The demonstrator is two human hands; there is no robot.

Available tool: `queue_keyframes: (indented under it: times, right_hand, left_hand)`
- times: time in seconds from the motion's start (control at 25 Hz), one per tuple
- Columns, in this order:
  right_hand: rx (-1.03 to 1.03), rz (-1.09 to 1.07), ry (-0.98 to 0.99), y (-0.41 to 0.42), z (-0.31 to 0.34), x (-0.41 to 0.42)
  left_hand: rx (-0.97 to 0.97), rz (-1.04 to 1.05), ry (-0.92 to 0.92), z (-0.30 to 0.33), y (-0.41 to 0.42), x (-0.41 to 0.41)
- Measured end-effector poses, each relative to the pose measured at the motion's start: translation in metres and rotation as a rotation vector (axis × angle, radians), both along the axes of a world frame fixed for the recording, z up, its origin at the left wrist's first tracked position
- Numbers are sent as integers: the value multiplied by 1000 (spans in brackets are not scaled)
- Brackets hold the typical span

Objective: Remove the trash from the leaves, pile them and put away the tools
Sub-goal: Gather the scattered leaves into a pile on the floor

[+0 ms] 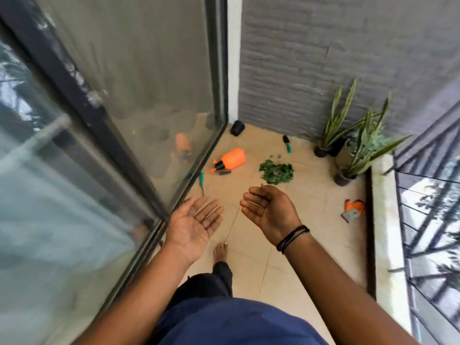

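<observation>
A heap of green leaves (276,172) lies on the tiled balcony floor ahead of me. An orange spray bottle (230,160) lies on its side to the left of the heap. A green-handled trowel (287,143) lies near the back wall, and a green-handled hand tool (201,182) lies by the glass door. An orange and grey glove (353,210) lies at the right by the ledge. My left hand (195,225) is held palm up with straight fingers and holds nothing. My right hand (270,210) is palm up, loosely cupped, and holds nothing. Both hover above the floor, short of the leaves.
A glass sliding door (139,100) runs along the left. Two potted snake plants (333,125) (361,155) stand at the back right by a grey wall. A small black pot (237,128) lies in the corner. A low ledge (384,220) and railing bound the right. My bare foot (220,252) is forward.
</observation>
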State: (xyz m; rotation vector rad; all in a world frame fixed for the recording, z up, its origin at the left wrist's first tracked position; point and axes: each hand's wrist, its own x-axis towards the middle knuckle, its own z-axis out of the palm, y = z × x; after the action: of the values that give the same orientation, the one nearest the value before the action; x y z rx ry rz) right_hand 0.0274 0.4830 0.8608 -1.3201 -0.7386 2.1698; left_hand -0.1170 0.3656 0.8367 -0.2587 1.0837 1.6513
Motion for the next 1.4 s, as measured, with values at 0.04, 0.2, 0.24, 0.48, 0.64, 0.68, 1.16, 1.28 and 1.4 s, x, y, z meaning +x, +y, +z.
queue_keyframes:
  times: [0.04,0.2,0.24,0.48,0.64,0.68,1.16,1.28,1.4]
  right_hand:
    - [12,-30,-14,21,-4,1]
    - [51,-125,-61,112,0,-15]
    - [47,-138,-69,131,2,-22]
    - [82,-219,-43,237,-9,-67]
    - [-19,-321,-74,288,-29,-57]
    - [-45,-353,-70,306,-37,-51]
    - [-166,-93,-430,581,-284,-65]
    - [-136,18,-572,619,-439,-62]
    - [18,266,-711,643,-583,-62]
  left_hand:
    - [-3,-24,-11,-5,24,-5]
    - [28,-150,15,2,132,-41]
    - [46,-208,34,8,157,-46]
    - [74,-408,29,4,305,-67]
    - [22,-441,-70,-18,389,-70]
    - [33,-478,-70,-22,414,-68]
    - [-502,-713,330,-261,656,-56]
    - [-625,-982,713,-441,692,-72]
    - [-630,-1200,928,-605,741,-86]
